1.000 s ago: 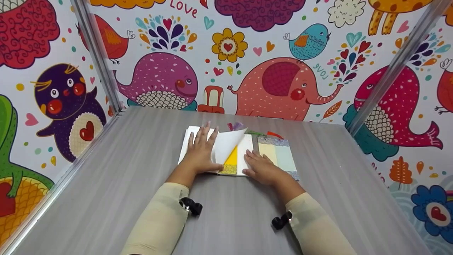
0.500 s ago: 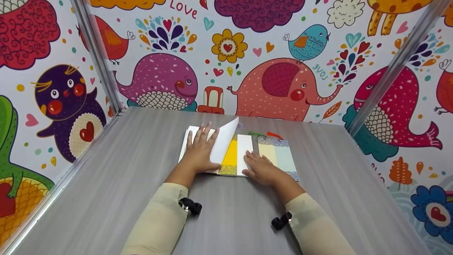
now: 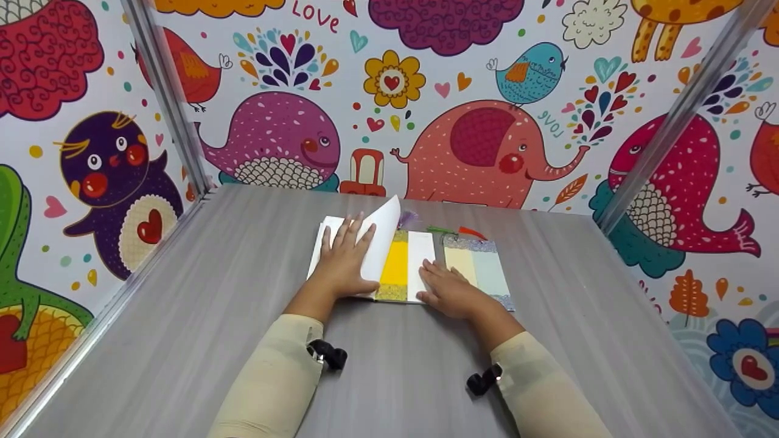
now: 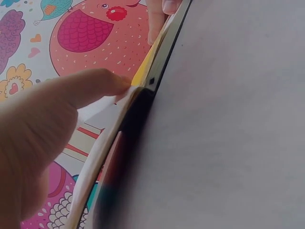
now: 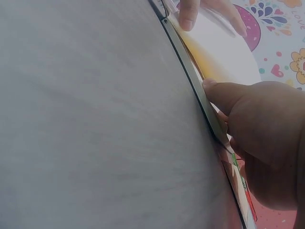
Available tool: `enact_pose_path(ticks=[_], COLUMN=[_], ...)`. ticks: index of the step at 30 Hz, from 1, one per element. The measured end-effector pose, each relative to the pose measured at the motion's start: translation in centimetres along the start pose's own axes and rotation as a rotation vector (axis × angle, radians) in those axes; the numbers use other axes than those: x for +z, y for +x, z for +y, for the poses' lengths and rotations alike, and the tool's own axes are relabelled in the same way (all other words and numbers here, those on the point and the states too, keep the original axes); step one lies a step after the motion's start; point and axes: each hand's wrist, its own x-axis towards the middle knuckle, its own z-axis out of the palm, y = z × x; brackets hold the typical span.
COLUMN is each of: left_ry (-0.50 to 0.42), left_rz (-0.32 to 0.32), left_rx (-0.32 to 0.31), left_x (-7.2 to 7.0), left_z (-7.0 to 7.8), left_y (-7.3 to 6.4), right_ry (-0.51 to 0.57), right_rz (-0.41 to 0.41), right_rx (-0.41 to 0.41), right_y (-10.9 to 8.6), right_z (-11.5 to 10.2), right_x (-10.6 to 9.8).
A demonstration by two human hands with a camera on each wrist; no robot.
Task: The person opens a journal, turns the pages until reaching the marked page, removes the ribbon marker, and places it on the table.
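Observation:
An open book with white pages lies on the table. My left hand rests on its left side with fingers spread, and in the left wrist view its thumb presses near the book's fold. One white page stands partly raised beside that hand. Along the fold on the right side lies a yellow bookmark with patterned ends. My right hand rests across the book's right edge; its thumb touches the page edge in the right wrist view. A purple tassel shows behind the raised page.
Right of the book lie pale yellow and pale blue strips with grey patterned ends. Green and red tassels lie at their far side. Walls with printed animals bound the grey table.
The raised page has swung left toward my left hand, uncovering more of the yellow bookmark. Both hands have stayed almost in place.

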Motion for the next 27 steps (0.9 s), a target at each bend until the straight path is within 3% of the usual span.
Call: enact_pose_path(ticks=[15, 27], left_ry=[-0.08, -0.193], left_rz=[-0.052, -0.193], left_rx=[0.01, -0.009], left_x=[0.04, 0.29], left_z=[-0.43, -0.9], left_y=[-0.14, -0.65], right_ry=[0.002, -0.004], right_rz=[0.007, 0.016], right_rx=[-0.01, -0.03], right_y=[0.08, 0.15], right_z=[0.04, 0.1], right_x=[0.05, 0.07])
